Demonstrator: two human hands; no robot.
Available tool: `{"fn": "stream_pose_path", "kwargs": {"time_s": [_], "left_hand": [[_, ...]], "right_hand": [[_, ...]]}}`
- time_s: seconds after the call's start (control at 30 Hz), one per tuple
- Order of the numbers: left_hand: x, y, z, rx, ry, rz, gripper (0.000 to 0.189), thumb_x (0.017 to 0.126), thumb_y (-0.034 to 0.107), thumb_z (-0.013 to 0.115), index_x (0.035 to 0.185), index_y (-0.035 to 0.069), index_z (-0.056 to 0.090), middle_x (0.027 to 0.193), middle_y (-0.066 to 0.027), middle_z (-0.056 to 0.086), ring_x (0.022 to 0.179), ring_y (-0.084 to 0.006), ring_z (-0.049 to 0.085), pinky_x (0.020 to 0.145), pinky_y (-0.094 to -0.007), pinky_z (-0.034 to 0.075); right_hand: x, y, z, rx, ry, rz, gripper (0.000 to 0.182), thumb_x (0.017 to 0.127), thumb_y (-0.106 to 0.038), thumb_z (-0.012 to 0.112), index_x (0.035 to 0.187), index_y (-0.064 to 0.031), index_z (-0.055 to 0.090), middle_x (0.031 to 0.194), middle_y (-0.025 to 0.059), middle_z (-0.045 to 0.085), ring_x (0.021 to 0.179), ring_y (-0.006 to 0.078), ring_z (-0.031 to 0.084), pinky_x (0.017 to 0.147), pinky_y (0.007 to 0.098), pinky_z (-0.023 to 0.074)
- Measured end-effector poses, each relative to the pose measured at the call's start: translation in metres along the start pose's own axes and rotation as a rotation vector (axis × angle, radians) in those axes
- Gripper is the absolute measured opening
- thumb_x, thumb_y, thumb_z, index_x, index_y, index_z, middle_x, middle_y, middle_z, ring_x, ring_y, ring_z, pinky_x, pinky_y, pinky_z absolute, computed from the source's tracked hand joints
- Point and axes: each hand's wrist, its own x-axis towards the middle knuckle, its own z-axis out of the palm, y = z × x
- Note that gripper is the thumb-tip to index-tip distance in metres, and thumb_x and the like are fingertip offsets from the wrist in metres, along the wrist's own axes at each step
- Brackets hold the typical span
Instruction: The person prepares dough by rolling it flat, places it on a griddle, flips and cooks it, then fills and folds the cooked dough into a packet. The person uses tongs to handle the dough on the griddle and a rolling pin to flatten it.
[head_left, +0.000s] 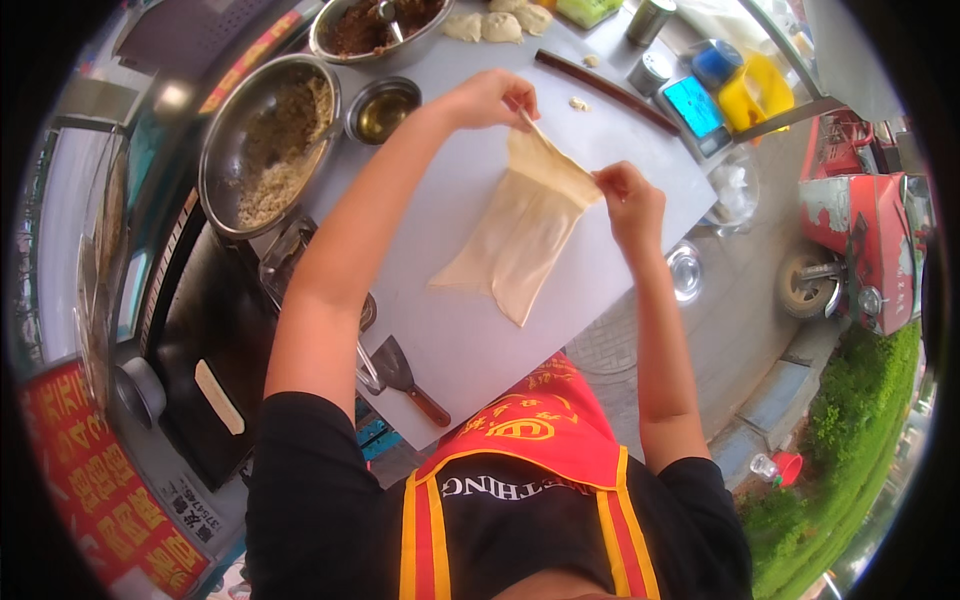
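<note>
A thin sheet of dough (529, 225) spreads over the white work surface (420, 337), stretched so fine that it looks translucent. My left hand (495, 97) pinches one corner of its far edge between thumb and fingers. The opposite corner of that edge is gripped by my right hand (631, 201). Between both hands the edge is drawn taut and looks thicker, with a more opaque band along it. The near end of the sheet lies on the surface with two pointed corners.
At left stand a steel bowl of crumbly filling (270, 150), a small bowl of oil (382, 112) and a griddle (202, 360) bearing a flat strip of dough (219, 397). A scraper (405, 379) lies near me. A wooden rolling pin (607, 91), dough lumps (501, 27) and a scale (696, 112) sit farther back.
</note>
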Motion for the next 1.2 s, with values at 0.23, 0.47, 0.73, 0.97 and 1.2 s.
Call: {"fn": "stream_pose_path", "kwargs": {"time_s": [0.23,0.47,0.73,0.97,1.2], "left_hand": [[-0.131,-0.004,0.067,0.121,0.175,0.052,0.015,0.066,0.000,0.071,0.079,0.003,0.063,0.086,-0.0057,0.067,0.084,-0.0176,0.063,0.076,-0.0287,0.049],[-0.228,-0.046,0.197,0.414,0.502,-0.060,0.014,0.074,-0.004,0.058,0.081,0.006,0.065,0.103,-0.0048,0.066,0.108,-0.0228,0.056,0.098,-0.0417,0.036],[-0.211,-0.030,0.234,0.573,0.484,-0.339,0.057,0.089,0.019,0.052,0.140,0.005,0.031,0.147,-0.0122,0.030,0.138,-0.0325,0.024,0.111,-0.0512,0.017],[-0.214,-0.027,0.209,0.498,0.598,-0.351,0.052,0.095,0.024,0.045,0.141,0.004,0.032,0.145,-0.0137,0.035,0.136,-0.0332,0.027,0.111,-0.0518,0.015],[-0.178,-0.013,0.143,0.507,0.951,-0.180,0.035,0.091,0.016,0.047,0.123,0.003,0.050,0.129,-0.0153,0.051,0.128,-0.0377,0.039,0.107,-0.0525,0.025]], "right_hand": [[-0.101,-0.005,0.026,-0.238,-0.160,-0.383,0.014,0.076,0.000,0.056,0.088,-0.0074,0.060,0.071,0.0107,0.060,0.068,0.0292,0.060,0.058,0.0384,0.0484],[-0.187,-0.007,0.050,-0.450,-0.765,-0.354,0.037,0.080,-0.011,0.058,0.117,-0.0084,0.055,0.088,0.0119,0.066,0.084,0.0281,0.063,0.072,0.0387,0.0511],[0.058,0.112,0.027,-0.636,0.087,-0.309,0.051,0.086,-0.022,0.060,0.127,0.0025,0.044,0.120,0.0223,0.054,0.111,0.0374,0.051,0.093,0.0418,0.0434],[0.146,0.194,0.026,-0.989,0.044,-0.292,0.049,0.090,-0.034,0.054,0.132,-0.0094,0.045,0.124,0.0138,0.053,0.117,0.0318,0.049,0.095,0.0455,0.0396],[0.000,0.098,0.021,-0.501,-0.116,-0.236,0.035,0.090,-0.020,0.056,0.124,-0.0153,0.053,0.091,0.0126,0.056,0.082,0.0314,0.057,0.068,0.0413,0.0478]]}}
